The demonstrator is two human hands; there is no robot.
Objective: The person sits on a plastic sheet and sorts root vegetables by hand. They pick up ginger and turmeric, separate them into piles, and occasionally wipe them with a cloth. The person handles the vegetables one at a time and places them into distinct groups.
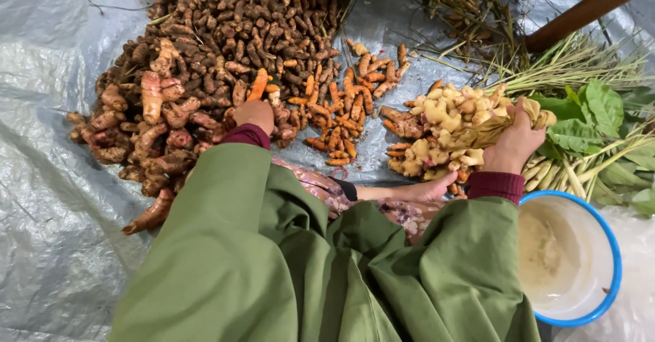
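- a grey plastic tarp (54, 199) is spread over the ground, with roots heaped across it.
- the left hand (254, 115) is laid on the big pile of brown roots (225, 49), fingers curled into it; whether a piece is gripped cannot be told.
- the right hand (513, 144) is closed around a pale ginger clump (450, 120), lifted at the edge of its heap.
- small orange turmeric fingers (341, 117) are scattered between the two heaps.
- a blue-rimmed white bowl (610, 246) sits just beside the right sleeve, with green leaves (587, 120) behind.
- sorting is judged best done by keeping each kind in its own heap and gripping clumps firmly.
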